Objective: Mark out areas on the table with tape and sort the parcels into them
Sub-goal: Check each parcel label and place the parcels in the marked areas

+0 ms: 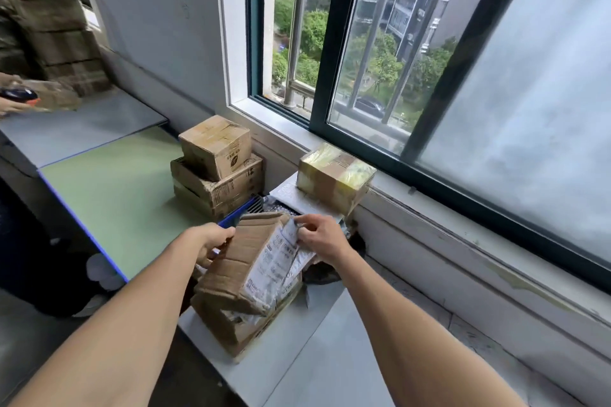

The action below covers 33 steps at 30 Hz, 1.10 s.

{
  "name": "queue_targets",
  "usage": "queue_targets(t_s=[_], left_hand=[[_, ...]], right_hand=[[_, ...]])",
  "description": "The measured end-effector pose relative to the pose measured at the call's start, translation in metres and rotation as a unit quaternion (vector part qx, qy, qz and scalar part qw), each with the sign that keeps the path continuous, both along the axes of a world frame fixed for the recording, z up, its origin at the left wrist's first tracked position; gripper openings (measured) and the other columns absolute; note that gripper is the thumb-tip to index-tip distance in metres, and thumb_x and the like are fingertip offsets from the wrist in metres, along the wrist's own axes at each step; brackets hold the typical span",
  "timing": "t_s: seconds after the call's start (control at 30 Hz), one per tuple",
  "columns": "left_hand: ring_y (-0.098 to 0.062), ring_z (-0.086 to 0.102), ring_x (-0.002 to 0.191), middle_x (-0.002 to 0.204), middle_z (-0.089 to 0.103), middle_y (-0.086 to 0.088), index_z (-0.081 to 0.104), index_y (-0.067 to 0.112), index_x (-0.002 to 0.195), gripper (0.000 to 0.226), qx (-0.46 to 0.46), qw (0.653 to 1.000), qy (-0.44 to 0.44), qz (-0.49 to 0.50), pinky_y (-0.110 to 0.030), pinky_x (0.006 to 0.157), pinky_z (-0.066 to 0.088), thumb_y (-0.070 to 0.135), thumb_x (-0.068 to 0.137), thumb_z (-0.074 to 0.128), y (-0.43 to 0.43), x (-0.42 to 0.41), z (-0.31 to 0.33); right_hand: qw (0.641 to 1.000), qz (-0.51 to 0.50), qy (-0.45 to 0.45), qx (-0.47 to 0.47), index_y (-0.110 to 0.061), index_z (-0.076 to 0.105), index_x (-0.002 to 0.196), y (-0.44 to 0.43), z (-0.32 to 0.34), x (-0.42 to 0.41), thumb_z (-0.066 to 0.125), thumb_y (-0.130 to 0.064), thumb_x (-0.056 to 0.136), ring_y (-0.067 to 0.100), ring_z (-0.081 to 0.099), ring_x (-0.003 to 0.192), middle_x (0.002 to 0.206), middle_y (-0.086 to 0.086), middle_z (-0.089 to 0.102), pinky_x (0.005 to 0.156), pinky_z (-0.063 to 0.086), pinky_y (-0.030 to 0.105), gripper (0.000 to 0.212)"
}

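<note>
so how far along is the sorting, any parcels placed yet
Early. Done: a stack of boxes sits on the green table, though no clear tape dividers show. In hand: the left hand and right hand hold a labelled box, tilted over a lower box. Left: that one and the yellow-taped box.

Light: bright, soft daylight comes in through the window [360,53] on the right.
Shadows: weak and soft-edged; darkest on the floor below the worktop [109,195], lower left.
Glare: the frosted pane [529,109] glows pale, with no harsh hotspots.
Blur: the box stack [56,33] at far left is smeared; the centre is sharp.
Distortion: the wide-angle lens tilts the window frame and stretches the edges.
</note>
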State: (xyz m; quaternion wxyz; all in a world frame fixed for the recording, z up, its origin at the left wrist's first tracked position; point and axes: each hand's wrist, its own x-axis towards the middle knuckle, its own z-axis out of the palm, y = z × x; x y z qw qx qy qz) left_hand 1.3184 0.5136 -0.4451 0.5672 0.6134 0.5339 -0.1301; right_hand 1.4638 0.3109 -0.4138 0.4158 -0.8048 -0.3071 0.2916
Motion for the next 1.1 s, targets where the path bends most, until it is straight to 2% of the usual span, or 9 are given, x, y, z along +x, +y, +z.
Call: queue_targets(t_s=[0.13,0.3,0.5,0.53,0.57,0.6,0.67,0.9,1.1], left_hand=[[-0.025,0.053,0.074,0.088,0.058,-0.010,0.059,0.009,0.091,0.036,-0.081,0.996,-0.035,-0.010,-0.034,0.073,0.045,0.042,0.100,0.047,-0.031,0.003,0.011],[-0.033,0.061,0.116,0.123,0.065,-0.017,0.065,0.004,0.107,0.054,-0.215,0.967,-0.124,-0.051,-0.043,0.101,0.046,0.054,0.087,0.062,-0.080,0.027,0.026],[-0.030,0.063,0.105,0.106,0.069,-0.011,0.072,0.011,0.079,0.061,-0.308,0.909,-0.264,-0.095,-0.038,0.093,0.046,0.072,0.072,0.065,-0.137,0.053,0.036],[-0.015,0.042,0.105,0.113,0.063,-0.012,0.069,0.009,0.087,0.067,-0.307,0.907,-0.271,-0.101,-0.040,0.101,0.038,0.074,0.071,0.065,-0.145,0.056,0.036],[-0.047,0.027,0.135,0.126,0.059,-0.012,0.067,0.008,0.104,0.075,-0.303,0.906,-0.275,-0.110,-0.046,0.107,0.034,0.076,0.071,0.063,-0.151,0.058,0.037],[-0.037,0.048,0.130,0.135,0.055,-0.013,0.064,0.010,0.121,0.081,-0.306,0.902,-0.274,-0.131,-0.051,0.108,0.034,0.076,0.073,0.061,-0.159,0.061,0.038],[-0.038,0.048,0.130,0.139,0.054,-0.016,0.056,0.018,0.136,0.083,-0.303,0.898,-0.268,-0.176,-0.057,0.109,0.032,0.073,0.074,0.059,-0.178,0.065,0.037],[-0.038,0.047,0.117,0.138,0.049,-0.027,0.049,0.008,0.138,0.090,-0.238,0.910,-0.267,-0.210,-0.055,0.107,0.029,0.066,0.071,0.065,-0.238,0.083,0.042],[-0.045,0.046,0.129,0.140,0.047,-0.027,0.056,0.014,0.134,0.076,-0.218,0.903,-0.281,-0.243,-0.063,0.108,0.030,0.062,0.076,0.064,-0.284,0.105,0.053]], right_hand=[[0.997,0.032,-0.072,0.005,-0.018,0.074,0.112,-0.018,0.026,0.011,0.072,-0.026,0.089,0.018,0.056,0.105,0.115,0.005,0.055,0.091,0.045,0.028,0.025],[0.984,0.008,0.146,0.098,-0.014,0.073,0.112,-0.054,0.052,0.017,0.071,-0.017,0.090,0.020,0.067,0.090,0.106,0.011,0.073,0.085,0.059,0.042,0.023],[0.988,-0.056,0.111,0.096,-0.011,0.073,0.104,-0.102,0.055,0.023,0.071,-0.015,0.089,0.022,0.068,0.085,0.099,0.009,0.074,0.081,0.060,0.043,0.015],[0.986,-0.077,0.103,0.105,-0.005,0.072,0.106,-0.111,0.056,0.024,0.072,-0.014,0.088,0.022,0.068,0.085,0.101,0.013,0.074,0.079,0.061,0.042,0.020],[0.984,-0.096,0.100,0.113,-0.002,0.071,0.107,-0.118,0.057,0.026,0.073,-0.013,0.087,0.022,0.068,0.085,0.103,0.017,0.073,0.077,0.061,0.040,0.023],[0.981,-0.112,0.100,0.120,-0.001,0.071,0.106,-0.128,0.058,0.027,0.074,-0.011,0.086,0.023,0.068,0.085,0.103,0.020,0.073,0.077,0.061,0.041,0.022],[0.977,-0.133,0.103,0.129,-0.001,0.072,0.102,-0.146,0.061,0.029,0.075,-0.009,0.085,0.027,0.068,0.086,0.102,0.021,0.073,0.081,0.059,0.049,0.019],[0.973,-0.174,0.063,0.136,-0.002,0.071,0.106,-0.211,0.069,0.031,0.073,-0.011,0.087,0.027,0.069,0.091,0.104,0.017,0.073,0.081,0.059,0.045,0.021],[0.934,-0.237,0.188,0.192,-0.007,0.057,0.127,-0.273,0.063,0.039,0.071,-0.017,0.089,0.020,0.067,0.103,0.125,0.014,0.065,0.084,0.059,0.034,0.041]])
